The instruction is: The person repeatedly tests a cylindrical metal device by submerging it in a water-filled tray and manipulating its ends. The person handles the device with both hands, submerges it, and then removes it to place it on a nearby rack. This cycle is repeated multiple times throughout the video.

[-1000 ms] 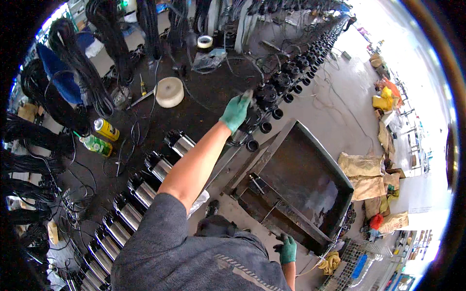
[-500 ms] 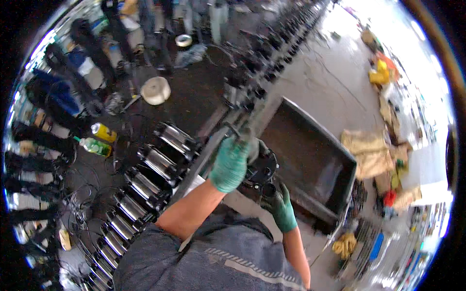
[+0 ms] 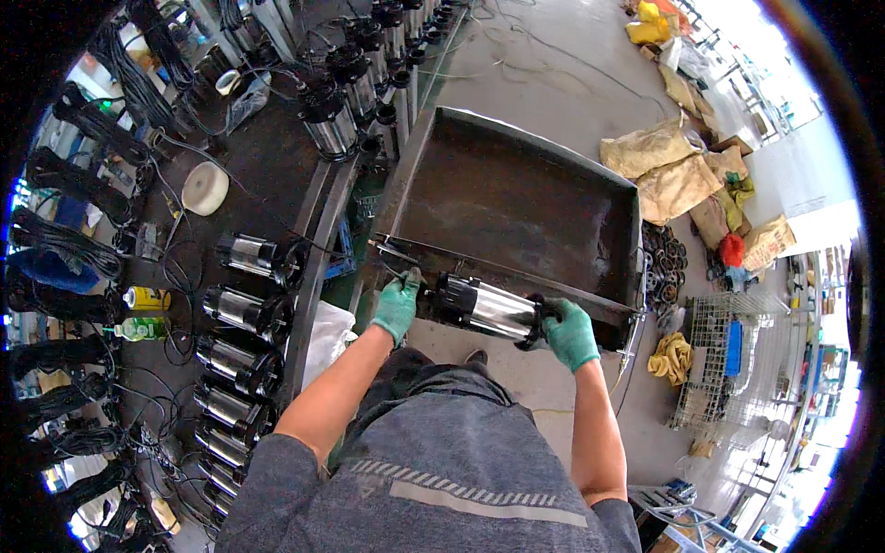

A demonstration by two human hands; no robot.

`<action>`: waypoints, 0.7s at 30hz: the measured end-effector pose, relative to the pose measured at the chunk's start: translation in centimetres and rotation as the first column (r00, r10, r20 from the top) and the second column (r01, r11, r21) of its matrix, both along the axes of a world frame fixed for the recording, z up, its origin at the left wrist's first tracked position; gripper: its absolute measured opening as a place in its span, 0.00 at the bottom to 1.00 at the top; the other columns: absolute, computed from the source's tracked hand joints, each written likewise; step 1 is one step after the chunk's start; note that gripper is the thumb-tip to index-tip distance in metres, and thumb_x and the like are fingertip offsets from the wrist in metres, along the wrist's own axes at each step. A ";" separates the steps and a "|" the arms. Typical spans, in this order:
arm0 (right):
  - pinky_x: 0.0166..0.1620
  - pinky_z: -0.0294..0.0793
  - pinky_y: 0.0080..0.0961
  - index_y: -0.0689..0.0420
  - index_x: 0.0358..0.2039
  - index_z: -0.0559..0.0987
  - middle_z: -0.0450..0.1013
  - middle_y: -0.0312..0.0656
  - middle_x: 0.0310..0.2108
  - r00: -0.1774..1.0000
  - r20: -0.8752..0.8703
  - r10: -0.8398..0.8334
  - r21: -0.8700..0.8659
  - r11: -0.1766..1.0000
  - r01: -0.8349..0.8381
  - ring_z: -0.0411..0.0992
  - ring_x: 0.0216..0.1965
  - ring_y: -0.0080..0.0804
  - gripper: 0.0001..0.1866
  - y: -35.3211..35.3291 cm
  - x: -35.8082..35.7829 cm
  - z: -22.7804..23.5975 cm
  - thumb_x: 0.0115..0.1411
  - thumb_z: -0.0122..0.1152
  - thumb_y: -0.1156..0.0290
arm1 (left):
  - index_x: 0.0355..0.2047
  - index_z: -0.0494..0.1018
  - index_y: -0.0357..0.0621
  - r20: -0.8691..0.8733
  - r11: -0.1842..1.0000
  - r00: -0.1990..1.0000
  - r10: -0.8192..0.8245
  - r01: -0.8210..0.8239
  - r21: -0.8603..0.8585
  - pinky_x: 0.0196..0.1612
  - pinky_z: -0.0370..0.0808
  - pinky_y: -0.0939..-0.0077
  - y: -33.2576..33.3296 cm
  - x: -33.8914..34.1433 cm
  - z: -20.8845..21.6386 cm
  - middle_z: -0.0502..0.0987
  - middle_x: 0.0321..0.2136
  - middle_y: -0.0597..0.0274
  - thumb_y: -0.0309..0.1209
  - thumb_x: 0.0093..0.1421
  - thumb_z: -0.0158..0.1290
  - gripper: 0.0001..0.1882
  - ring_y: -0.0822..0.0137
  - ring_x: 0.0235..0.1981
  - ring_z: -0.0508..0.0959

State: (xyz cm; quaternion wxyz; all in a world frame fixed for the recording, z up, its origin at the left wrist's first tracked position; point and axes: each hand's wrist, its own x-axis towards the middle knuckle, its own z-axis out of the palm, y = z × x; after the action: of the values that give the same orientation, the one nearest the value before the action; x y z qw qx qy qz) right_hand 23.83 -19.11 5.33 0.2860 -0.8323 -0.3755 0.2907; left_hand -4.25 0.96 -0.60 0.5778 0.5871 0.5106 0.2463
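Observation:
A pump (image 3: 493, 308) with a shiny steel barrel and black ends lies on its side at the near edge of a dark metal tank (image 3: 627, 198). My right hand (image 3: 573, 335), in a green glove, grips the pump's black right end. Close to its left end, my gloved left hand (image 3: 396, 308) is closed beside a small metal fitting (image 3: 395, 251) on the tank's near left corner. What the left fingers hold is hidden. Several similar pumps (image 3: 244, 311) lie in a row on the dark bench at left.
More pumps (image 3: 329, 120) stand upright beyond the tank's left corner. On the bench are a white roll (image 3: 205, 189), a yellow can (image 3: 147, 299), a green bottle (image 3: 143, 329) and coiled black cables (image 3: 69, 241). Brown sacks (image 3: 678, 189) and a wire basket (image 3: 728, 369) lie on the right.
The pump has gone from tilted, end toward me, to lying sideways. My hands have moved apart, the right one onto its right end. The view has turned.

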 end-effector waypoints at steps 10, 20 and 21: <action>0.55 0.75 0.45 0.57 0.50 0.83 0.77 0.62 0.48 0.954 0.278 0.111 -0.260 0.965 -0.036 0.75 0.51 0.59 0.22 5.9 -0.6 0.9 0.58 0.61 0.60 | 0.42 0.79 0.34 -0.457 0.995 0.888 -0.041 0.079 0.065 0.48 0.74 0.51 3.3 -1.0 -6.6 0.80 0.40 0.33 0.56 0.69 0.48 0.31 0.36 0.44 0.79; 0.43 0.77 0.37 0.58 0.50 0.78 0.79 0.50 0.36 0.878 -0.089 -0.471 0.290 0.831 0.475 0.76 0.34 0.48 0.19 -6.0 2.0 -5.0 0.67 0.61 0.58 | 0.53 0.69 0.35 -0.281 0.874 0.944 -0.171 0.277 0.399 0.52 0.75 0.60 -2.1 1.9 -1.9 0.79 0.45 0.46 0.47 0.60 0.65 0.32 0.51 0.46 0.79; 0.43 0.77 0.37 0.58 0.48 0.78 0.79 0.50 0.35 0.822 0.092 -0.562 0.268 0.809 0.523 0.76 0.34 0.48 0.17 -8.6 3.4 -6.7 0.66 0.62 0.58 | 0.53 0.69 0.34 -0.298 0.886 0.942 -0.152 0.264 0.381 0.52 0.75 0.60 -2.3 2.5 -1.5 0.78 0.45 0.46 0.47 0.59 0.66 0.33 0.51 0.46 0.79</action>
State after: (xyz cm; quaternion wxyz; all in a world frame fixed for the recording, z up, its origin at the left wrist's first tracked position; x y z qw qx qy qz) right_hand 27.25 -27.76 -1.36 0.4195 -0.8870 -0.1754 0.0803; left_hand -1.79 -1.38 -2.12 0.3908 0.7753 0.4512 0.2062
